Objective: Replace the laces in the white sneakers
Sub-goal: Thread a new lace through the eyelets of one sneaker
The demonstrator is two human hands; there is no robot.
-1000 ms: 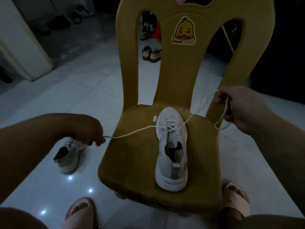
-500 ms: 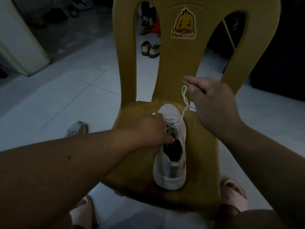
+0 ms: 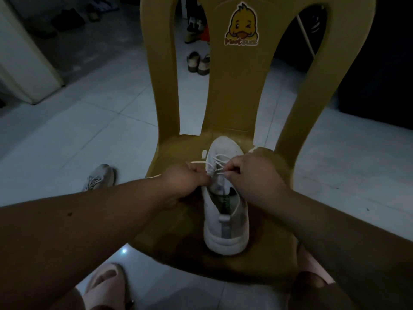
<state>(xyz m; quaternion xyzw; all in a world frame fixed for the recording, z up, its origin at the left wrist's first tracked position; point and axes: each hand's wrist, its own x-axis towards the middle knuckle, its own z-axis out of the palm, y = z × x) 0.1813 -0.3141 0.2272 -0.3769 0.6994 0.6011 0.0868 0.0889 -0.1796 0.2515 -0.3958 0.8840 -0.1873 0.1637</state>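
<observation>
A white sneaker point(image 3: 225, 229) stands on the seat of a yellow plastic chair point(image 3: 178, 231), heel toward me and toe toward the backrest. A white lace point(image 3: 220, 158) crosses its upper eyelets. My left hand point(image 3: 186, 181) pinches the lace at the sneaker's left eyelet row, and a loose strand runs out to the left above its knuckles. My right hand point(image 3: 250, 173) pinches the lace at the right eyelet row. The two hands nearly touch over the tongue. The second white sneaker point(image 3: 98, 177) lies on the floor left of the chair.
The chair's tall backrest carries a duck sticker point(image 3: 242, 24). Sandals point(image 3: 199, 62) and other shoes sit on the tiled floor behind it. My feet in pink slippers point(image 3: 105, 285) flank the chair's front edge. A pale cabinet point(image 3: 24, 63) stands at the far left.
One second ago both hands held the lace ends stretched wide apart. They have since come together at the sneaker, and the right hand has dropped from above the toe to the eyelets.
</observation>
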